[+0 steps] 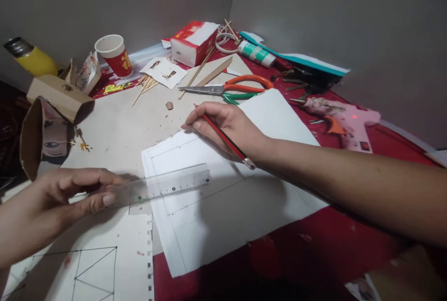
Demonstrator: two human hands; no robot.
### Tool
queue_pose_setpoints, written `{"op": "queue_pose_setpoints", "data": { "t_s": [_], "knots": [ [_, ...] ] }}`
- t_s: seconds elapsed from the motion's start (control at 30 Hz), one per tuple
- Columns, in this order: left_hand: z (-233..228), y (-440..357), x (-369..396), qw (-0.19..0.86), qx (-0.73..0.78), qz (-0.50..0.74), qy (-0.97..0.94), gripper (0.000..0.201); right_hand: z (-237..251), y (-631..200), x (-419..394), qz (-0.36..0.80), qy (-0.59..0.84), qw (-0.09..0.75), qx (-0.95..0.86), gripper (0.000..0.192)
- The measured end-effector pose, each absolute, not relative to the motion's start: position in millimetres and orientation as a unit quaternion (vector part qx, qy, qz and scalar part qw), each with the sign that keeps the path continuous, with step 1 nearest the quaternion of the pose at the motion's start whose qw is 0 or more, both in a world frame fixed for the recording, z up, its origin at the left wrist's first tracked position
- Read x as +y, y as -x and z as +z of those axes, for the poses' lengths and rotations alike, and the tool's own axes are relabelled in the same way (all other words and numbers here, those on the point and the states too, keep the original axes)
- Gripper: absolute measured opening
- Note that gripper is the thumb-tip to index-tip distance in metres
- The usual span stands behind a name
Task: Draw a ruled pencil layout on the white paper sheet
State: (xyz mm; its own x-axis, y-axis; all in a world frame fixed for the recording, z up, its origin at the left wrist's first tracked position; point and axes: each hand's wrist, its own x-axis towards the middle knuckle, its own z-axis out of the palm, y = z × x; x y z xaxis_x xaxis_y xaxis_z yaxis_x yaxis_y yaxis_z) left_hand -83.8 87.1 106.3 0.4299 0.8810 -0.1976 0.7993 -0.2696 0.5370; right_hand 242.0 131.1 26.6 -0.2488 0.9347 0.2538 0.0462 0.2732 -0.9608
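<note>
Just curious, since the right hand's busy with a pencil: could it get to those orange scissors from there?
Probably yes. The scissors lie in the open just beyond the right hand, nothing between, though the pencil fills its fingers.

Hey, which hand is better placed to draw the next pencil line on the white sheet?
Right. The right hand holds the pencil, tip at the white sheet; the left hand holds the clear ruler.

Red paper cup — yellow print on side, maybe digits, not readable. Clear ruler — scale marks visible, numerals too blurred. Red-white tissue box, green-white glue tube, yellow-lettered red sheet — printing there, none legible.
</note>
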Motion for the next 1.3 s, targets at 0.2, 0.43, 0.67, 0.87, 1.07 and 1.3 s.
{"op": "queue_pose_setpoints", "data": {
  "t_s": [0.2,0.43,0.67,0.87,1.07,1.3],
  "knots": [
    [102.0,69.0,63.7,0.350,0.525,0.065,-0.773,0.021,24.6,-243.0,134.5,0.492,0.341,0.487,-0.636,0.008],
    [106.6,50.2,57.7,0.394,0.533,0.057,-0.747,0.019,26.2,-243.6,134.4,0.486,0.331,0.478,-0.653,0.012],
    [100.6,58.1,62.2,0.406,0.526,0.073,-0.744,0.022,25.6,-244.4,134.5,0.476,0.332,0.478,-0.659,0.014],
    [97.9,62.3,62.6,0.421,0.541,0.056,-0.726,0.022,27.4,-244.4,133.1,0.462,0.346,0.468,-0.669,0.016],
    [95.5,64.3,61.8,0.439,0.566,0.032,-0.697,0.023,26.2,-244.2,133.4,0.470,0.336,0.475,-0.664,0.014],
    [99.0,61.8,57.5,0.450,0.557,0.034,-0.698,0.023,26.4,-243.5,131.1,0.464,0.352,0.473,-0.661,0.009]
  ]
}}
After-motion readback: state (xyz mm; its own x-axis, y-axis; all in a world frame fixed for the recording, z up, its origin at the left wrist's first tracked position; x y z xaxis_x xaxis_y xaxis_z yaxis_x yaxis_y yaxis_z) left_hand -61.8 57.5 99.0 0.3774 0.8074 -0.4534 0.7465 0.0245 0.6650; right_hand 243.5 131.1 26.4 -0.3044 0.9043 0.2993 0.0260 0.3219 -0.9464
